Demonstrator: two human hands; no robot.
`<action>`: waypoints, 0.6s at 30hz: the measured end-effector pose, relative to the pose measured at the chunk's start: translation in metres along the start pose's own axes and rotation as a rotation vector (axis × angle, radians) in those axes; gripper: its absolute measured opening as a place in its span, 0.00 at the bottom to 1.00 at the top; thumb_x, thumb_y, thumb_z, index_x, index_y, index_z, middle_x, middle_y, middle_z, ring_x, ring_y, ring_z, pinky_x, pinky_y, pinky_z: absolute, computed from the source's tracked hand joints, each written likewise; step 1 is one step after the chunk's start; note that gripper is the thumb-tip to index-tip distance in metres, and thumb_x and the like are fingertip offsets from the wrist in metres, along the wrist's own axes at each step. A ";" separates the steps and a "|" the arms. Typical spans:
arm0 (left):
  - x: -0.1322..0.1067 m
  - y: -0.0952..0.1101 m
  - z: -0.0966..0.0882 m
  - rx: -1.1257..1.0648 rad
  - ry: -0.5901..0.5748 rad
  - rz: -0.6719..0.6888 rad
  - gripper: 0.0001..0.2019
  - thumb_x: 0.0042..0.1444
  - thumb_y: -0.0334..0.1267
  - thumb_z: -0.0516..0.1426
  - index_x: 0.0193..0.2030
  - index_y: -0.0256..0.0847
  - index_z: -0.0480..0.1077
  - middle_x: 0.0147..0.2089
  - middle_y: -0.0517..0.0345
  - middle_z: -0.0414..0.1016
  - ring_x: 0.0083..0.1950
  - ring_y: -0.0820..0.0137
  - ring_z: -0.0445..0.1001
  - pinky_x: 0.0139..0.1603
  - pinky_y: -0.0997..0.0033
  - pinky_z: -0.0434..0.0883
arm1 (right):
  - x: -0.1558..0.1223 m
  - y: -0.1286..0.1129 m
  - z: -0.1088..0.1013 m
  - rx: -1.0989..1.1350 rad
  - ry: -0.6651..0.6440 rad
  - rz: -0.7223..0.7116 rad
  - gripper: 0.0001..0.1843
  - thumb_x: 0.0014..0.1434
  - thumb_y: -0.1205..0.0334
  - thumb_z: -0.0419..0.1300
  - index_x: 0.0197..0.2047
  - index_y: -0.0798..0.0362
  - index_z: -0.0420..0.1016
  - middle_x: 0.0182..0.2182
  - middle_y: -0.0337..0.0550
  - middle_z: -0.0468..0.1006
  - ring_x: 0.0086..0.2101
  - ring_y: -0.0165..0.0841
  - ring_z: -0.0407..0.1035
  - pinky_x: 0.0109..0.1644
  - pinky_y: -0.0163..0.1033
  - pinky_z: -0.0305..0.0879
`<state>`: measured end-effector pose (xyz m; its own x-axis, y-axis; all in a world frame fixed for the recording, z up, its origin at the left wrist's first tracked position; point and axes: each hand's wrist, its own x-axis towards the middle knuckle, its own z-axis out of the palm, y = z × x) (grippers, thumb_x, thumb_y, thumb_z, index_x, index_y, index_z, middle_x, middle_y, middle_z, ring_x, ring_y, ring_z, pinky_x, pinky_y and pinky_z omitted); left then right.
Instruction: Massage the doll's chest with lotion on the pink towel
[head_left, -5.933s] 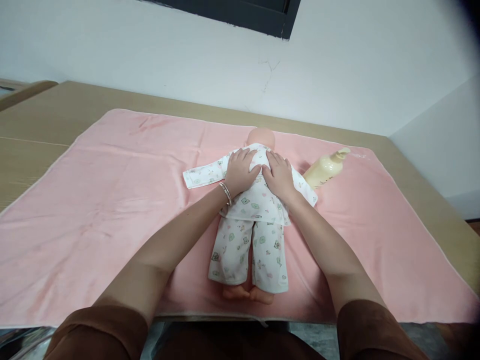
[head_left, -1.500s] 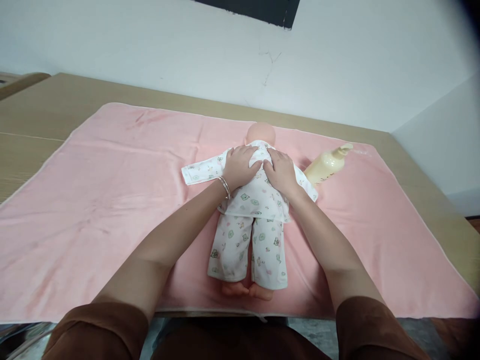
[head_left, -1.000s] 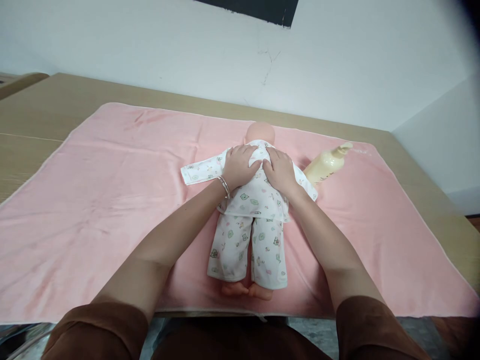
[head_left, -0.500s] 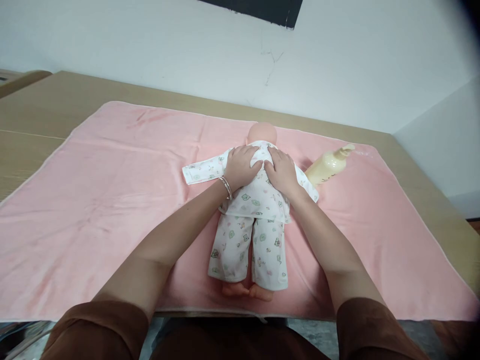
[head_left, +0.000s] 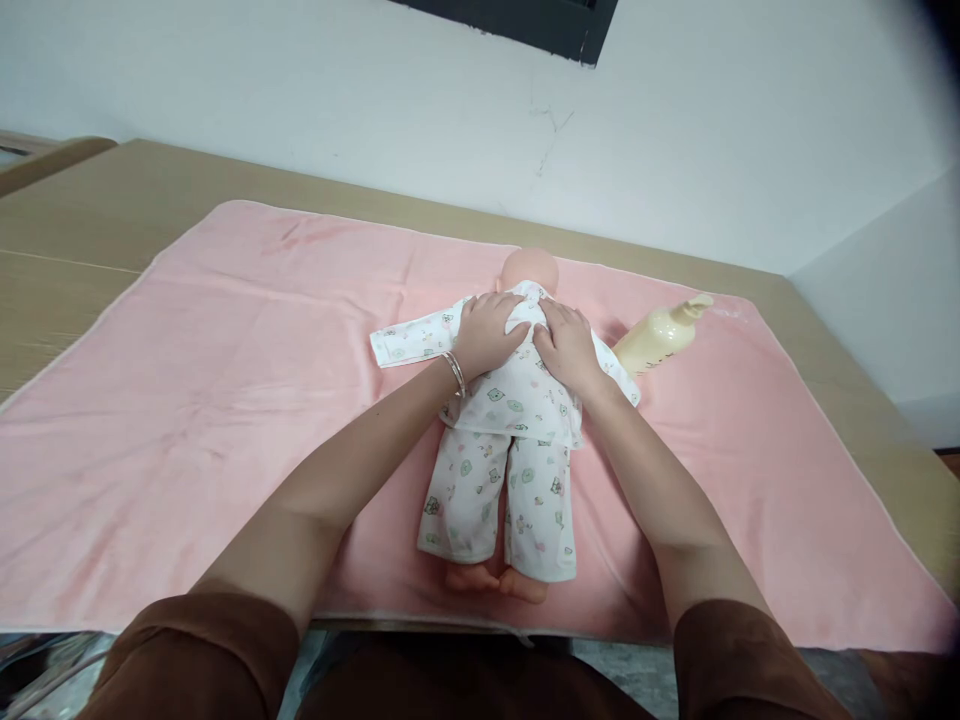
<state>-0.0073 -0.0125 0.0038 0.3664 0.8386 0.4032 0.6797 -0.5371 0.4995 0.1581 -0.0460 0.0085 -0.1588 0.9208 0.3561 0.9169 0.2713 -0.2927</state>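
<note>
A baby doll point(head_left: 510, 400) in white printed pajamas lies on a pink blanket point(head_left: 247, 430), its bald head point(head_left: 529, 269) away from me and its bare feet towards me. No face shows on the head. On the left of its upper torso rests my left hand point(head_left: 489, 332), palm down with fingers stretched out and a bangle at the wrist. My right hand point(head_left: 568, 345) lies flat on the right of the torso, fingers pointing up and inward. The two thumbs are close but apart. One pajama sleeve point(head_left: 409, 340) sticks out to the left.
A pale yellow pump bottle point(head_left: 656, 340) lies tilted on the blanket, right of the doll, close to the right sleeve. The blanket covers much of a wooden table point(head_left: 315, 190). A white wall point(head_left: 420, 130) stands behind the table.
The view has shifted very slightly. Both hands stay on the doll's upper torso, with no clear movement over it.
</note>
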 end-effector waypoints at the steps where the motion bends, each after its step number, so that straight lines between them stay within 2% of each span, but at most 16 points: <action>1: 0.001 0.001 -0.001 -0.003 -0.015 -0.002 0.22 0.62 0.42 0.53 0.62 0.45 0.68 0.65 0.55 0.72 0.67 0.59 0.66 0.71 0.51 0.56 | 0.000 0.000 0.000 0.002 0.007 -0.010 0.28 0.64 0.62 0.46 0.66 0.56 0.64 0.65 0.55 0.69 0.62 0.49 0.63 0.68 0.62 0.52; 4: 0.001 0.004 -0.003 -0.005 -0.023 -0.003 0.21 0.61 0.41 0.54 0.61 0.45 0.69 0.64 0.54 0.73 0.66 0.59 0.67 0.71 0.52 0.58 | 0.001 -0.003 -0.001 -0.001 0.027 -0.043 0.28 0.62 0.65 0.47 0.63 0.54 0.67 0.62 0.53 0.72 0.59 0.48 0.66 0.66 0.59 0.55; 7: -0.002 0.009 -0.001 0.025 0.036 0.010 0.18 0.62 0.39 0.53 0.58 0.43 0.71 0.61 0.52 0.76 0.63 0.58 0.70 0.68 0.55 0.61 | -0.001 -0.005 0.000 -0.016 0.067 -0.058 0.26 0.61 0.66 0.48 0.60 0.54 0.71 0.59 0.51 0.76 0.56 0.46 0.68 0.64 0.54 0.59; 13: -0.010 0.010 0.007 0.128 0.166 -0.019 0.12 0.62 0.39 0.54 0.48 0.41 0.74 0.52 0.46 0.78 0.56 0.55 0.72 0.60 0.55 0.67 | -0.010 -0.017 0.002 -0.076 0.200 0.083 0.21 0.64 0.61 0.50 0.54 0.54 0.79 0.54 0.53 0.80 0.55 0.46 0.72 0.61 0.51 0.66; 16: -0.010 0.009 0.008 0.120 0.192 -0.053 0.14 0.62 0.41 0.54 0.50 0.40 0.74 0.53 0.45 0.76 0.56 0.55 0.72 0.59 0.56 0.68 | -0.011 -0.021 0.001 -0.082 0.177 0.120 0.23 0.65 0.60 0.50 0.57 0.54 0.77 0.57 0.54 0.78 0.58 0.48 0.70 0.62 0.54 0.66; 18: -0.009 0.008 0.008 0.104 0.178 -0.060 0.16 0.62 0.41 0.54 0.53 0.39 0.73 0.55 0.45 0.75 0.58 0.55 0.71 0.61 0.55 0.67 | -0.009 -0.019 0.001 -0.077 0.133 0.113 0.25 0.65 0.60 0.49 0.62 0.56 0.73 0.61 0.55 0.74 0.62 0.49 0.66 0.66 0.58 0.62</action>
<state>-0.0001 -0.0237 -0.0018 0.2111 0.8345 0.5089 0.7623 -0.4664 0.4486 0.1417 -0.0592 0.0097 -0.0084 0.8976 0.4407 0.9523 0.1416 -0.2703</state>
